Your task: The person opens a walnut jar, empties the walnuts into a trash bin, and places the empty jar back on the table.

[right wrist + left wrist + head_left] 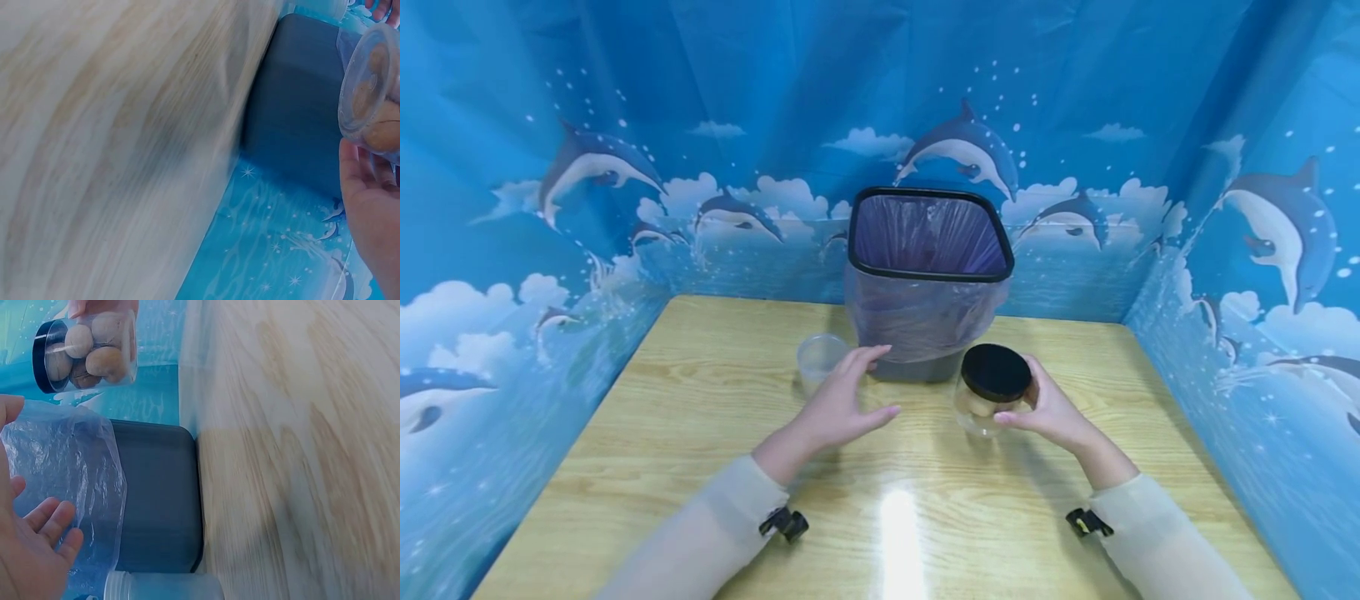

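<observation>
My right hand (1054,412) grips a clear jar (976,414) with a black lid (996,372), thumb on the near side and fingers round its right. Several round tan pieces, like walnuts, show inside the jar (128,337) in the left wrist view. The right wrist view shows its clear bottom, held above the table. My left hand (835,407) holds nothing; its thumb and fingers are spread in front of the bin. Just behind and left of that hand stands a clear plastic cup (817,354), partly covered by it.
A dark bin (917,368) with a translucent purple liner (925,321) stands at the back middle of the wooden table (700,417). Blue dolphin-print curtains (775,100) rise behind the table and along both sides.
</observation>
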